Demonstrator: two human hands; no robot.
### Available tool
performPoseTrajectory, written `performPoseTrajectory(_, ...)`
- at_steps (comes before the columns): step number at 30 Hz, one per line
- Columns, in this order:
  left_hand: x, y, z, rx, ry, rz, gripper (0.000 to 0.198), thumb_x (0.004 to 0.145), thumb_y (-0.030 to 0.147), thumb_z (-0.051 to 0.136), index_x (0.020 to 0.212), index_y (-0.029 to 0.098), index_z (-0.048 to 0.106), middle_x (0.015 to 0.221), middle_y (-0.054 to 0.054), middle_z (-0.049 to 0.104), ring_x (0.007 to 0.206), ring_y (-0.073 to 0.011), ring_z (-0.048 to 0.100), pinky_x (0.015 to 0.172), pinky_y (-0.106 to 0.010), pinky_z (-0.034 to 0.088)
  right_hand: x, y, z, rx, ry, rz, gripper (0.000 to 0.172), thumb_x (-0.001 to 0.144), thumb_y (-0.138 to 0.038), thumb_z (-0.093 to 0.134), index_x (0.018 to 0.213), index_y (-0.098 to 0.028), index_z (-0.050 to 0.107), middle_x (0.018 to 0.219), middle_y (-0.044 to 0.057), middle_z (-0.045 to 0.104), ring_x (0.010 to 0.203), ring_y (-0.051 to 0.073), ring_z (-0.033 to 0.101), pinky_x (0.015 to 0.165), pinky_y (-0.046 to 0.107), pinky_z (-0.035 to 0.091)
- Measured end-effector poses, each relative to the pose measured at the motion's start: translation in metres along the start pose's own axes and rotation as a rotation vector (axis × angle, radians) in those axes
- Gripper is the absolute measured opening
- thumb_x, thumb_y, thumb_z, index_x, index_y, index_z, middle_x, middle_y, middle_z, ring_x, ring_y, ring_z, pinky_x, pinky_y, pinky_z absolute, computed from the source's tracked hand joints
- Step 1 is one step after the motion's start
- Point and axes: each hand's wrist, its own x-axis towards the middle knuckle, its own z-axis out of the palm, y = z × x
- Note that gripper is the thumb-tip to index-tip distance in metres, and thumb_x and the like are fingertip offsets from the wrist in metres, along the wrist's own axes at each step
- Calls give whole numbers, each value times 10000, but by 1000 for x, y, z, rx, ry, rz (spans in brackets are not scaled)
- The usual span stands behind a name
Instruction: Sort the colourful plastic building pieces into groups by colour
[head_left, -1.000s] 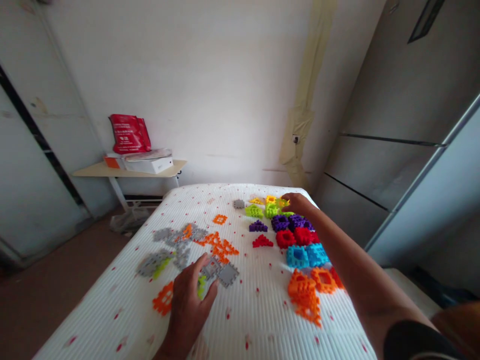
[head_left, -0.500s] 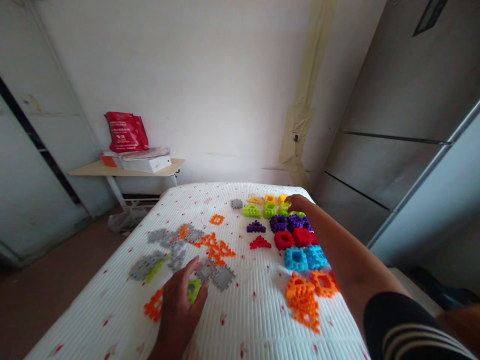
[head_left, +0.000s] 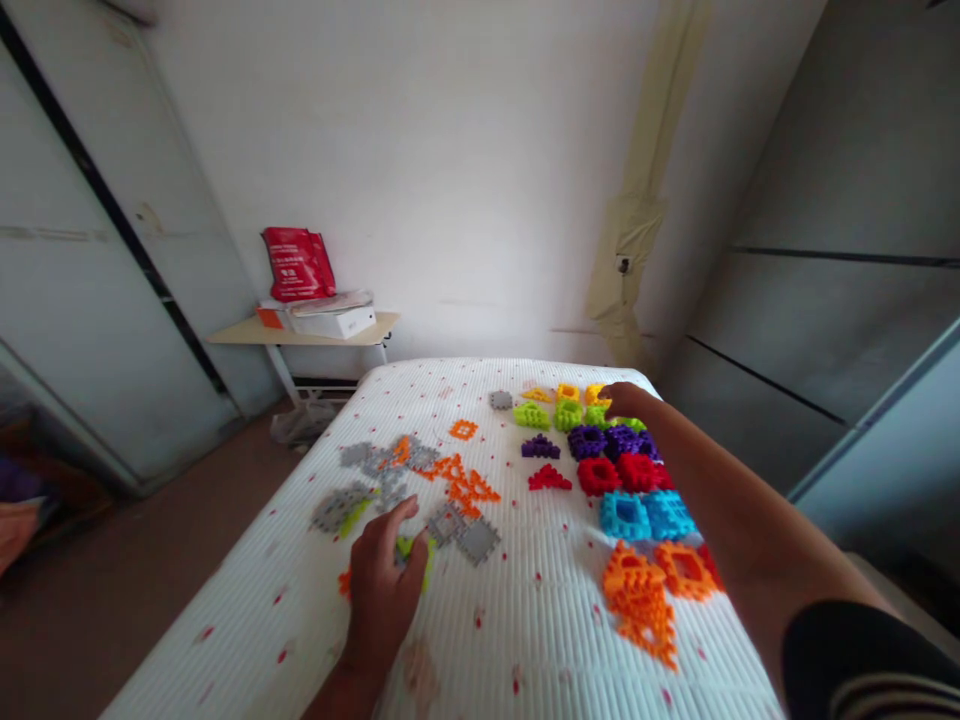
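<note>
Over white bedding (head_left: 570,620), your left hand (head_left: 386,575) spreads loosely beside a green piece (head_left: 406,547); your right hand (head_left: 628,401) is at a lime block (head_left: 595,416), grip unclear.

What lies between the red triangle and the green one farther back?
In the head view, a purple triangle lies between the red triangle and the green triangle.

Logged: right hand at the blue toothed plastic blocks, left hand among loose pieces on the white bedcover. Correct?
Not quite: the head view shows the right hand at the yellow toothed plastic blocks and lime-green ones instead. The rest stands.
</note>
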Motion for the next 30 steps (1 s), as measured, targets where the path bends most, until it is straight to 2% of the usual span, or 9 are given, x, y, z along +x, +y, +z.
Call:
performPoseTrajectory(3, 7, -18, -11, 35, 81, -17, 242, 807, 310, 463, 928, 184, 631, 938, -74, 664, 918, -218, 597, 862, -358, 448, -5, -8, -14, -1, 36, 9, 413, 692, -223, 695, 1099, -213, 622, 1019, 52, 662, 951, 240, 605, 813, 322, 471)
performPoseTrajectory(5, 10, -26, -18, 99, 67, -42, 227, 800, 292, 459, 880, 189, 645, 917, -71, 666, 908, -215, 591, 862, -354, 438, -11, -17, -24, 5, 68, -12, 472, 691, -233, 669, 1158, -206, 601, 1020, 61, 672, 955, 251, 612, 806, 313, 466)
performPoseTrajectory(8, 11, -23, -25, 312, -123, -81, 243, 758, 311, 508, 910, 206, 665, 980, -75, 666, 970, -254, 554, 861, -393, 403, -30, -39, -37, 35, 111, -114, 493, 713, -262, 639, 1201, -226, 572, 1085, 54, 657, 965, 226, 612, 825, 290, 457)
performPoseTrajectory(11, 8, -7, -25, 439, -293, -73, 314, 736, 348, 538, 1005, 230, 651, 1068, -71, 646, 1043, -272, 513, 885, -431, 341, -58, -65, -49, 70, 145, -324, 478, 711, -241, 640, 1184, -203, 582, 1165, 70, 617, 1024, 226, 584, 887, 304, 439)
performPoseTrajectory(16, 4, 11, -23, 473, -386, -29, 246, 742, 325, 539, 944, 256, 660, 1064, -62, 635, 1058, -253, 491, 933, -456, 240, -109, -104, -63, 155, 104, -480, 422, 761, -244, 623, 1178, -203, 582, 1191, 83, 592, 1076, 234, 549, 924, 346, 429)
performPoseTrajectory(20, 7, 14, -24, 465, -395, -16, 199, 730, 329, 563, 878, 240, 661, 990, -57, 644, 1025, -261, 501, 911, -455, 260, -136, -125, -69, 201, 11, -591, 391, 787, -249, 619, 1175, -219, 583, 1203, 82, 584, 1085, 221, 542, 929, 327, 420)
performPoseTrajectory(25, 6, 11, -23, 418, -373, 22, 178, 758, 331, 533, 801, 219, 664, 819, -54, 660, 866, -249, 558, 804, -395, 369, -150, -144, -63, 213, -112, -639, 407, 777, -243, 641, 1177, -187, 587, 1197, 93, 590, 1101, 227, 535, 946, 327, 401)
performPoseTrajectory(28, 3, 4, -21, 259, -330, 8, 241, 795, 324, 466, 770, 210, 676, 761, -54, 670, 792, -222, 591, 748, -341, 424, -151, -151, -58, 213, -154, -650, 434, 776, -243, 643, 1197, -169, 572, 1202, 106, 588, 1107, 236, 533, 938, 332, 404)
performPoseTrajectory(30, 2, 0, -21, 94, -263, -62, 269, 788, 336, 453, 789, 212, 691, 787, -55, 690, 802, -216, 615, 755, -327, 446, -151, -155, -55, 208, -165, -659, 429, 777, -253, 644, 1191, -167, 576, 1193, 108, 594, 1095, 242, 541, 923, 337, 411)
